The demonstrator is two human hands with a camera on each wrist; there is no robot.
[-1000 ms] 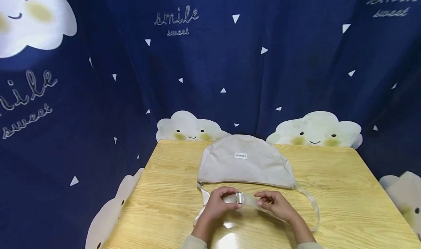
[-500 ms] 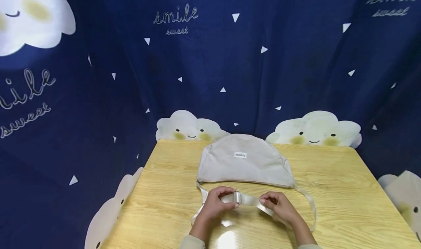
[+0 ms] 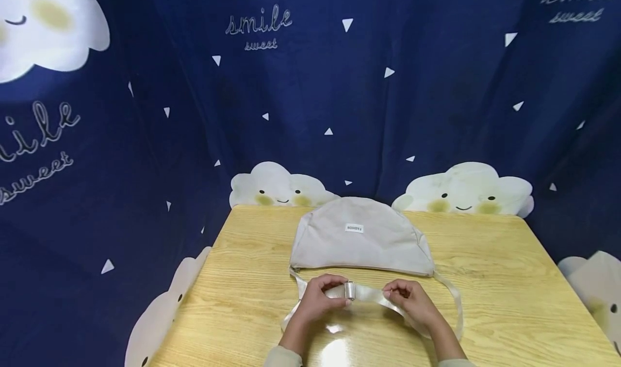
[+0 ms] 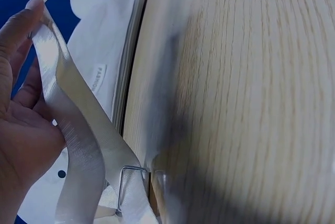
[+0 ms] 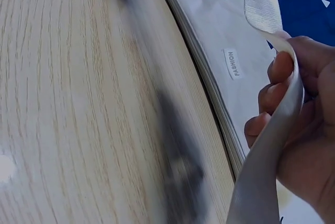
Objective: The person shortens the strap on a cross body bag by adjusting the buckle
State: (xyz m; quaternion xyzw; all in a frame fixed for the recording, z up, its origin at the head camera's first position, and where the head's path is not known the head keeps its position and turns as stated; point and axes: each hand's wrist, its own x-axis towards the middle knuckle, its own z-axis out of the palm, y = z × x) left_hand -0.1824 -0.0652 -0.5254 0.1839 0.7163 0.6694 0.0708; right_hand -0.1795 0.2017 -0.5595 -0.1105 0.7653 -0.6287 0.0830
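A pale beige shoulder bag lies flat at the middle of the table, its small "FASHION" label upside down to me. Its fabric strap is lifted between my hands in front of the zipped edge. With thumb and fingers my left hand grips the strap at its metal slider buckle. My right hand pinches the same strap farther right between thumb and index finger, and the band runs down past the palm. A wire-like metal loop joins the strap lower in the left wrist view.
The wooden table reaches back to a dark blue curtain printed with clouds. A loose strap loop hangs from the bag's right corner onto the tabletop. Another strap fold lies left of the left wrist.
My right hand has shifted slightly right along the strap, widening the stretch between the hands. My left hand and the buckle moved slightly left. The bag stays in place.
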